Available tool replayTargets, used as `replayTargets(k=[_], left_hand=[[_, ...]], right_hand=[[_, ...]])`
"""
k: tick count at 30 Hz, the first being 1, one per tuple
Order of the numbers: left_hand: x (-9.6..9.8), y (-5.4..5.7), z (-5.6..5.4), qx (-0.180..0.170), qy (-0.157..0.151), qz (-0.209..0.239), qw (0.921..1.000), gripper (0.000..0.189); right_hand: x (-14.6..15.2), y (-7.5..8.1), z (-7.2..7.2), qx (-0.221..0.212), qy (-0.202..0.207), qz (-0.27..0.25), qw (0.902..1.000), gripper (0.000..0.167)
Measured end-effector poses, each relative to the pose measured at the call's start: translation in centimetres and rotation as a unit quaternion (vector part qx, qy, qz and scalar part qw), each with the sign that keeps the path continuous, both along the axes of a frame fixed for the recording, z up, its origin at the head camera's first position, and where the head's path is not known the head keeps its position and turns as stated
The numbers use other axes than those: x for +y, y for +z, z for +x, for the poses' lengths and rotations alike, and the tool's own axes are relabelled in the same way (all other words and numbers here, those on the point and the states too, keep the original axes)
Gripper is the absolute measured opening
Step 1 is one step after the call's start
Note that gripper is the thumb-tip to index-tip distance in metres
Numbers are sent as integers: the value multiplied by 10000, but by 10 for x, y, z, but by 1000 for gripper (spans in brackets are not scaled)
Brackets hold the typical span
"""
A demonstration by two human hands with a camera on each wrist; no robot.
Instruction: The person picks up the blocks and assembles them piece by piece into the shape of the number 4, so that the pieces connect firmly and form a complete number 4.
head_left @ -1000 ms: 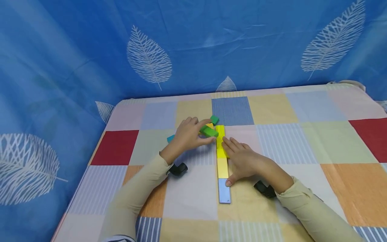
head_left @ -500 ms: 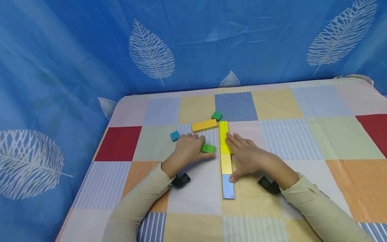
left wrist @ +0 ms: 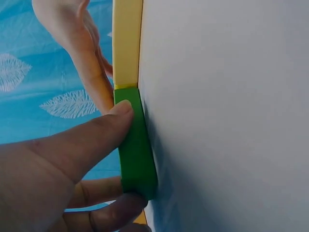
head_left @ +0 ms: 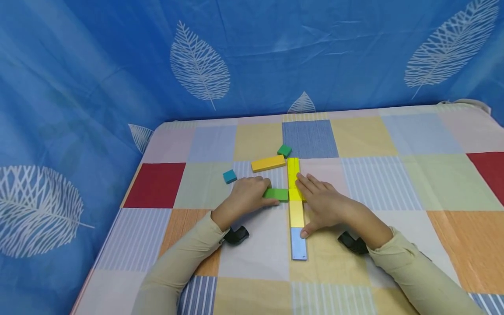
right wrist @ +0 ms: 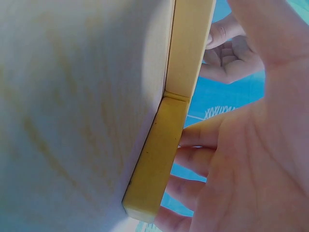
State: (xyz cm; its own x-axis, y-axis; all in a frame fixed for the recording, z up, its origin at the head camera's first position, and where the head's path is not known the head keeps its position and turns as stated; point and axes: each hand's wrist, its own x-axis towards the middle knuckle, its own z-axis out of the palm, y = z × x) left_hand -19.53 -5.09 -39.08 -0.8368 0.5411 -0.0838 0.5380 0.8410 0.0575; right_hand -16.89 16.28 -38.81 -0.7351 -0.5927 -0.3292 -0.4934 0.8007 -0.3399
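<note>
The left hand point(head_left: 247, 194) pinches a long green block point(head_left: 277, 195), its grip closed on it; in the left wrist view the thumb lies across the block's face and fingers curl at its far end. The green block lies flat on the cloth-covered desk point(head_left: 252, 258), pointing crosswise at a straight row of blocks, its free end meeting the row's left side.

That row runs away from the person: a light blue block point(head_left: 299, 247) nearest, then a pale yellow block point(head_left: 296, 214), then a bright yellow block point(head_left: 292, 173) farthest off — all laid end to end.

The right hand point(head_left: 324, 203) rests along the row's right side, its grip loose, the fingers fairly straight and the thumb at the light blue block. In the right wrist view its fingertips meet the edge of a yellow side block point(right wrist: 157, 154), set at an angle to the pale yellow one; the head view shows only a sliver of it beside the row, the hand hiding the rest.

Beyond the left hand lie an orange-yellow block point(head_left: 268, 163), a small green cube point(head_left: 285, 151) just beside its far end, and a teal cube point(head_left: 230, 176) near the knuckles. A black device point(head_left: 237, 235) sits at the left wrist — another point(head_left: 353, 243) at the right. Behind the desk hangs a blue curtain point(head_left: 275, 52) with white leaf prints.
</note>
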Motion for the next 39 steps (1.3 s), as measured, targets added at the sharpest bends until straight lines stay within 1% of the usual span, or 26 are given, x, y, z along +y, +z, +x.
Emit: replayTargets(k=[7, 11, 23, 32, 39], left_hand=[[0, 0, 0, -94, 41, 70, 9999, 43], [1, 0, -1, -148, 13, 98, 9998, 43], [0, -2, -1, -120, -15, 92, 9999, 43], [1, -2, -2, -120, -69, 182, 9997, 41], [0, -3, -3, -214, -16, 163, 9996, 42]], right_hand=[[-1, 0, 0, -6, -17, 15, 10000, 130], [-1, 0, 0, -25, -39, -2, 10000, 130], [-3, 0, 1, -10, -37, -34, 10000, 130], [-2, 0, 1, 16, -67, -73, 9999, 130], [-2, -1, 1, -24, -79, -87, 9999, 130]])
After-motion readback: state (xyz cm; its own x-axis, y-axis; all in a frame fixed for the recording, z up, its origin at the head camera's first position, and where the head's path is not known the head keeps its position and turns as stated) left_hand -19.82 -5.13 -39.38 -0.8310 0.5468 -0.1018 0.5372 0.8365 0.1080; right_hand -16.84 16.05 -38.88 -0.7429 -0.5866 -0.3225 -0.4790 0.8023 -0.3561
